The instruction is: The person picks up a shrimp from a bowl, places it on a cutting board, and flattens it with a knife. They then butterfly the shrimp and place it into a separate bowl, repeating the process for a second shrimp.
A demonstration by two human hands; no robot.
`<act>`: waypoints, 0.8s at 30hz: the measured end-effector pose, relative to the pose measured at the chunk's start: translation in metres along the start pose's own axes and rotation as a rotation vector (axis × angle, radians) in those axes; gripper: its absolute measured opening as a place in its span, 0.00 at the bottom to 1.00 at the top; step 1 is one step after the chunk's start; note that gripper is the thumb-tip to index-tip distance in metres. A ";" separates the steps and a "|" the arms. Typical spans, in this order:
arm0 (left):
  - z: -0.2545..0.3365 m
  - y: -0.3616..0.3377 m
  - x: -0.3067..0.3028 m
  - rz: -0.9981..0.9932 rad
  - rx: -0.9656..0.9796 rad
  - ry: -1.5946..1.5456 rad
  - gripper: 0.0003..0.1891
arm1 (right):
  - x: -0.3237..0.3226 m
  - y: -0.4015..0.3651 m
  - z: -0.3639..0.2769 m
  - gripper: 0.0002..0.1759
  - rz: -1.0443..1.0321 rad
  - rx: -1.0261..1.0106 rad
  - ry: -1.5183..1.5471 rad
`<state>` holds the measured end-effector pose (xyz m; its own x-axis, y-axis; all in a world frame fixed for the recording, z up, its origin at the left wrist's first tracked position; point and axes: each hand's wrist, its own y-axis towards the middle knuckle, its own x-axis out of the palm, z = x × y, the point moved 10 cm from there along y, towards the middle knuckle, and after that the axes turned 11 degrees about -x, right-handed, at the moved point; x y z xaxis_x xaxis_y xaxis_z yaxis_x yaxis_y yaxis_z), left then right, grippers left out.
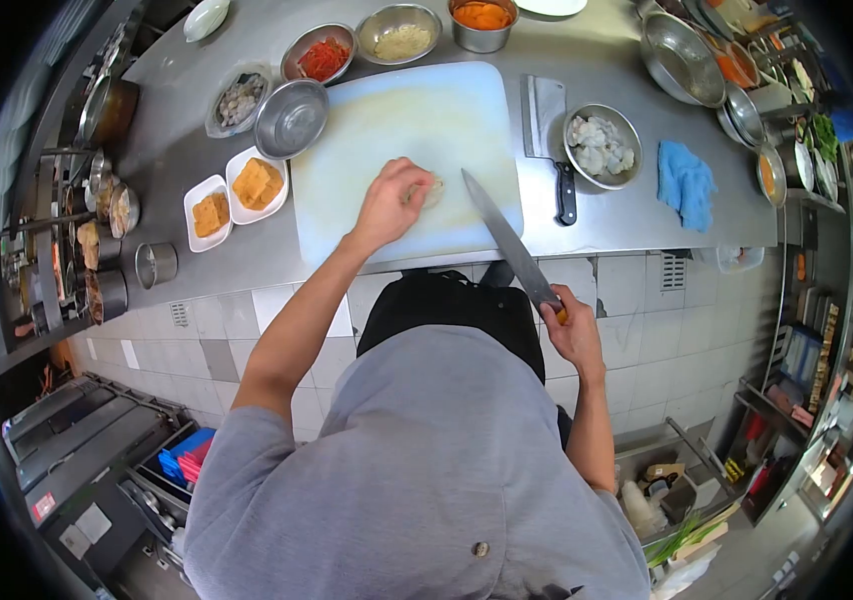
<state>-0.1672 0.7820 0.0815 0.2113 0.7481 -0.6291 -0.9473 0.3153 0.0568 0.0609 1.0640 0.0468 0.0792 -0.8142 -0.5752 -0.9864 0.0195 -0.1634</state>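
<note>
My left hand (394, 203) is over the middle of the white cutting board (352, 130), its fingers curled together beside a small pale, translucent piece (434, 191); whether it grips that piece is unclear. In my right hand (574, 330) is the handle of a long knife (509, 240), its blade slanting up and left with the tip over the board. An empty metal bowl (292, 118) overlaps the board's upper left edge. Right of the board lies a cleaver (547, 120) with a black handle, beside a bowl of pale shrimp-like pieces (601, 146).
Along the back stand bowls of red strips (323, 60), minced pale food (402, 41) and orange slices (483, 15). Two white trays with golden blocks (257, 184) sit at left, near a metal cup (156, 264). A blue cloth (686, 185) lies at right.
</note>
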 end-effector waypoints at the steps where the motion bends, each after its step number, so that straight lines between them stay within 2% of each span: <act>1: 0.008 0.001 0.006 -0.020 0.042 0.077 0.07 | 0.000 0.001 0.001 0.18 -0.006 0.008 -0.002; 2: 0.015 0.001 0.013 -0.041 0.085 0.155 0.07 | 0.001 0.002 0.002 0.18 -0.010 0.011 -0.001; 5: 0.007 0.007 0.023 -0.066 -0.004 0.272 0.10 | -0.001 0.004 0.000 0.17 -0.015 0.018 -0.001; 11: 0.000 0.012 0.031 -0.083 -0.029 0.269 0.09 | 0.000 0.004 -0.004 0.16 -0.012 0.019 0.024; 17: 0.001 0.007 0.038 0.052 0.037 0.330 0.05 | 0.004 0.003 0.000 0.16 -0.017 0.039 0.039; 20: -0.007 0.007 0.032 0.124 -0.016 0.207 0.04 | 0.006 0.002 0.005 0.16 -0.012 0.040 0.046; 23: -0.021 0.008 0.007 0.132 -0.232 -0.078 0.04 | 0.004 0.001 0.003 0.16 -0.009 0.053 0.036; 24: -0.017 0.012 -0.014 0.186 -0.208 -0.065 0.03 | 0.002 0.002 -0.002 0.16 -0.009 0.043 0.029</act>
<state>-0.1853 0.7653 0.0781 0.0377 0.8198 -0.5714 -0.9989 0.0475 0.0023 0.0586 1.0617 0.0467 0.0828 -0.8309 -0.5503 -0.9785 0.0370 -0.2031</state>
